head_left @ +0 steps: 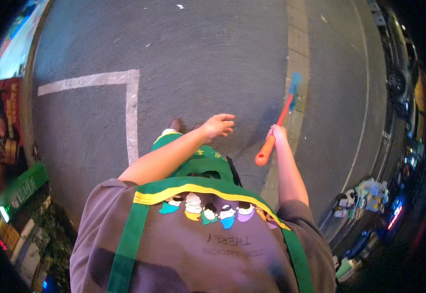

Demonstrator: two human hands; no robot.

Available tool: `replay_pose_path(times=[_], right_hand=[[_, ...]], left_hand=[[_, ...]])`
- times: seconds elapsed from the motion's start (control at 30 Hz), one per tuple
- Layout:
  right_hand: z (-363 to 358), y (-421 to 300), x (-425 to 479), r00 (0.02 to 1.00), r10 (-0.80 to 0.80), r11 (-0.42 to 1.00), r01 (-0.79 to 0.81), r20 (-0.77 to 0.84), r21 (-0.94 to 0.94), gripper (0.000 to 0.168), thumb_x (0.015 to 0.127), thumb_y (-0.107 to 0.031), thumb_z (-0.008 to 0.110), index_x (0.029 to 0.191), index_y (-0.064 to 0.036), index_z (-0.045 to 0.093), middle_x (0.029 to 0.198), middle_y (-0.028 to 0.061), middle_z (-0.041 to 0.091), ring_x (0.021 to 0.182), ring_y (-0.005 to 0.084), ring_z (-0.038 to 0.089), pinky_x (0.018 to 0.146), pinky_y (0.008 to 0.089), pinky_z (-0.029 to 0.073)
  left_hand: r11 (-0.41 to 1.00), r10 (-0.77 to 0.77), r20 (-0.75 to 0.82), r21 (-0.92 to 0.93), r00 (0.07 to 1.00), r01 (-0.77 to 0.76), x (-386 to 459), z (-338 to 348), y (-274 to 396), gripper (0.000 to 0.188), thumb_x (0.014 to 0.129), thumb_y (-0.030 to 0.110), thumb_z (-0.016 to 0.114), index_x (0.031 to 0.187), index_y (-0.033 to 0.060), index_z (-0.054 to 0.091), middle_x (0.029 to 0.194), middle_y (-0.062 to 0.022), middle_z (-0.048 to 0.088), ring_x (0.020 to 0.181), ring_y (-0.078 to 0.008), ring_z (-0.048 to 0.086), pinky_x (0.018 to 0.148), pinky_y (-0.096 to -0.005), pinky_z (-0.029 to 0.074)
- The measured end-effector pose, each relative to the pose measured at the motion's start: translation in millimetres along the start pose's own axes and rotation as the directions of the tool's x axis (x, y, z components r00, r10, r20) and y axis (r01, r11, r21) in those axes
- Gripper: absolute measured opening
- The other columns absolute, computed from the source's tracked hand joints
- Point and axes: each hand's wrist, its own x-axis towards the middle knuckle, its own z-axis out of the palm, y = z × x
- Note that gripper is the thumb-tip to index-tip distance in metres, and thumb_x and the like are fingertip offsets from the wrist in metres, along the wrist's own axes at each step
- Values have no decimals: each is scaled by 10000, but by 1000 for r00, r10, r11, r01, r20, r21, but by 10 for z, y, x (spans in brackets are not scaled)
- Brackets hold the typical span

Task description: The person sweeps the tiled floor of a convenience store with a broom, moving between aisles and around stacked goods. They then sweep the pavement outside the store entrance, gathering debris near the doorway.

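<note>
My right hand is closed around the red-orange handle of a broom. The handle's thick orange end points back towards me. Its blue head, blurred, reaches away over a paved strip in the asphalt. My left hand hangs in the air in front of my apron, fingers partly spread and holding nothing. The green apron with yellow trim covers my front, and a brown shoe shows beyond it.
White paint marks a corner on the asphalt. Small litter lies further ahead. On the right are parked scooters and a dark car. People and a green sign line the left edge.
</note>
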Motion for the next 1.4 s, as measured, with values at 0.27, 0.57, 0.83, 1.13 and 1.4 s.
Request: replay_pose_path(times=[0.27,0.57,0.83,1.13,1.4], right_hand=[[140,-276,-813,850,53,972,-165,524,169,177,760,-58,497,868,-138,383,528,6,390,367,105,378,307,252,306],[2281,-1461,-913,416,206,898,-440,886,-2,124,808,-92,439,917,-144,412,539,-34,371,370,43,334,313,180,281],[4403,-2470,-829,370,379,875,-442,848,-198,206,777,-126,463,602,-105,356,475,-30,342,368,74,334,314,193,278],[3930,-3331,-97,327,242,770,-637,914,24,149,800,-147,448,680,-77,393,477,-24,365,368,71,360,315,195,306],[3077,-3391,150,938,109,993,-85,328,-85,69,767,-70,435,821,-103,407,511,-4,375,362,94,355,320,231,315]], left_hand=[[1000,-14,69,2,998,14,281,-17,401,455,810,217,499,1212,67,347,1085,-58,469,878,-131,502,710,-257,433],[904,425,-408,241,808,-354,765,-1185,996,495,799,242,466,1213,4,337,1162,-184,428,1032,-285,448,840,-351,377],[910,379,-655,138,654,-390,757,-2932,2289,406,800,205,442,1103,-65,445,1095,-218,489,1055,-264,461,880,-298,350],[609,447,-42,746,894,-269,1468,-2696,3459,312,794,245,388,947,22,543,970,-230,529,943,-315,503,774,-366,406],[892,-191,213,445,958,79,2367,-1496,3645,382,807,362,432,1072,96,505,1025,-87,520,990,-181,480,783,-298,407]])
